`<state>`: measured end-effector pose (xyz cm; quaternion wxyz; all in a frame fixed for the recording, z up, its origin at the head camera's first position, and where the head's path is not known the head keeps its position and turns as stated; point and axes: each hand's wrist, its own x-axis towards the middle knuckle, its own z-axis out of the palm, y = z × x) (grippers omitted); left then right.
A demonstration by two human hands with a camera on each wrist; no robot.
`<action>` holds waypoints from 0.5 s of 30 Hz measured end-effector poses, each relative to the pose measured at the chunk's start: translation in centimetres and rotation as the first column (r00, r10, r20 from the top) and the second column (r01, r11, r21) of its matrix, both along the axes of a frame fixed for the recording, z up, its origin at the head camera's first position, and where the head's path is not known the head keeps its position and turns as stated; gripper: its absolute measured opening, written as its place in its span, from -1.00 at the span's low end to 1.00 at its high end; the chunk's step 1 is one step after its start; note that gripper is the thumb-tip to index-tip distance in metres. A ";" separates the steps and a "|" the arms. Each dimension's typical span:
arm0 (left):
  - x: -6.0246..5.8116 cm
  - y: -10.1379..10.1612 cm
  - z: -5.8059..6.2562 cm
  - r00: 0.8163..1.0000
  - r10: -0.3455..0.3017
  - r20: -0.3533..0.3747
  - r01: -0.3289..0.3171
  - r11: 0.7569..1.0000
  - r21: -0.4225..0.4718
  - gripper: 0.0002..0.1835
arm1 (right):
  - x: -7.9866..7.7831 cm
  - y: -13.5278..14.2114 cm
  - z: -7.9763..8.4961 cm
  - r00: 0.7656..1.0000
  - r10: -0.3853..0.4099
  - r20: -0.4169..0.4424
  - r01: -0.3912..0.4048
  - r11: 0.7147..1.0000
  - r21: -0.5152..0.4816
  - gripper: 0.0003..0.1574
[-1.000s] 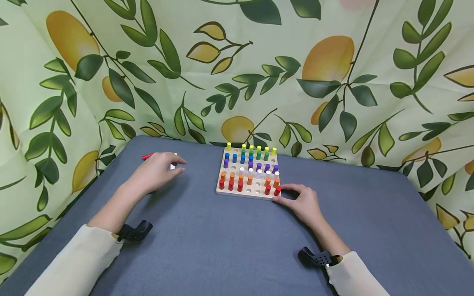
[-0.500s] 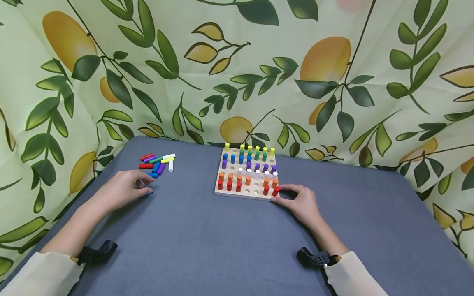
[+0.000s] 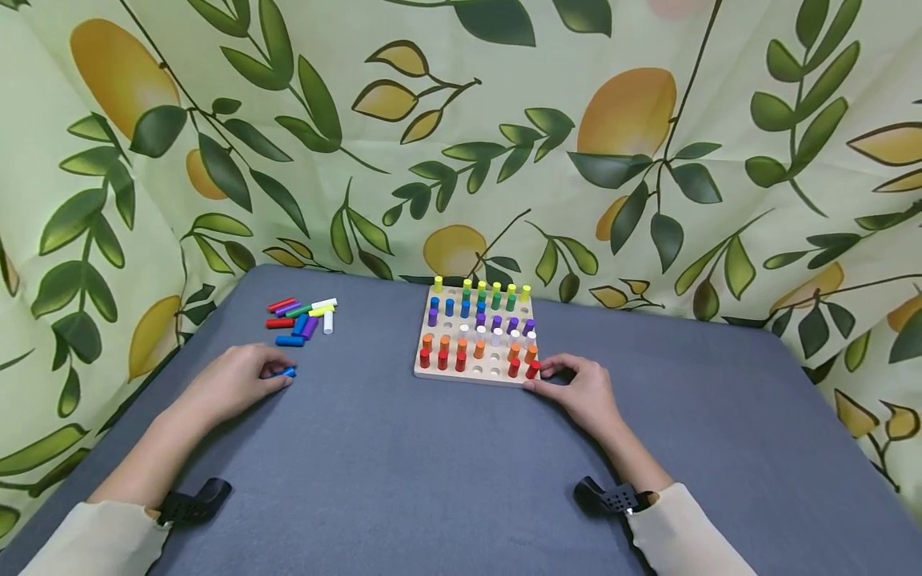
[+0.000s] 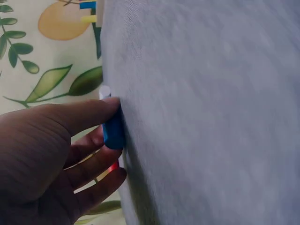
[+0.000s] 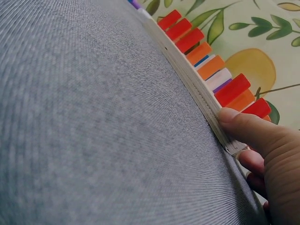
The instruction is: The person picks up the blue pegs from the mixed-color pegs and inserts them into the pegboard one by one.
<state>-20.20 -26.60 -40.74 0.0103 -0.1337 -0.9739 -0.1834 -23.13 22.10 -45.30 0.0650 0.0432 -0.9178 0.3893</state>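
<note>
My left hand is low over the table, pinching a blue peg between thumb and fingers. The left wrist view shows that blue peg under the thumb tip. On the right, my right hand grips the near right corner of a wooden pegboard. In the right wrist view, the thumb presses on the board's front edge while the other fingers lie at its side, partly hidden. Coloured pegs stand upright in the board in rows, red in front and yellow at the back. Some holes are bare, including two in the red row.
A loose group of pegs lies at the left back of the table, among them a red peg, a white peg and another blue peg. Blue-grey cloth covers the table. A leaf-patterned curtain hangs behind.
My left hand has drawn back from over the loose pegs toward the near left and now pinches a blue peg. The right hand has stayed at the pegboard's corner.
</note>
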 end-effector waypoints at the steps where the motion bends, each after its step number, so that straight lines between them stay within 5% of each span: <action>1: -0.1 0.1 0.0 1.000 -0.002 -0.002 0.002 1.000 -0.005 -0.79 | 0.0 0.0 0.0 1.000 0.003 0.005 -0.003 1.000 -0.006 -0.48; 10: -0.6 1.3 0.3 0.999 -0.039 -0.006 0.039 0.999 0.016 -0.80 | -0.3 1.7 0.5 0.986 0.168 0.011 -0.167 0.986 -0.023 -0.62; 15: -1.0 2.5 0.7 0.999 -0.048 -0.025 0.049 0.998 0.050 -0.80 | -0.4 2.1 0.5 0.985 0.172 -0.002 -0.172 0.985 0.001 -0.62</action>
